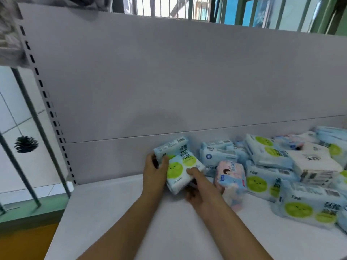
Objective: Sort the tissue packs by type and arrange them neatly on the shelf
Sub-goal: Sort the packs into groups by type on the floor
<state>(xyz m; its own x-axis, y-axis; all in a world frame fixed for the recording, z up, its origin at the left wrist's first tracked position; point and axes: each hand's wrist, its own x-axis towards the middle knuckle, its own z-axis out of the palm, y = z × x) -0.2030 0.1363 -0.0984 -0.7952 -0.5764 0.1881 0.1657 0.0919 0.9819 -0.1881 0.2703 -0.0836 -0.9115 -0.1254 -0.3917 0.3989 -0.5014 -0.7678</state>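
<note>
Two light-blue tissue packs with green circles are held above the white shelf [116,212] near its back panel. My left hand [155,170] grips the rear pack [171,147] at its left edge. My right hand [199,186] grips the front pack [183,170] from its lower right, thumb on its face. The front pack leans against the rear one. A pink and blue pack [231,177] stands just right of my right hand. A jumbled heap of green-circle packs [266,182], plain blue packs [216,156] and a white pack [315,166] fills the shelf's right side.
The shelf's grey back panel [169,81] rises behind the packs, with a slotted upright [48,109] at its left end. Left of the shelf is tiled floor with a metal rack leg [30,139]. A barred window [169,6] is above the panel.
</note>
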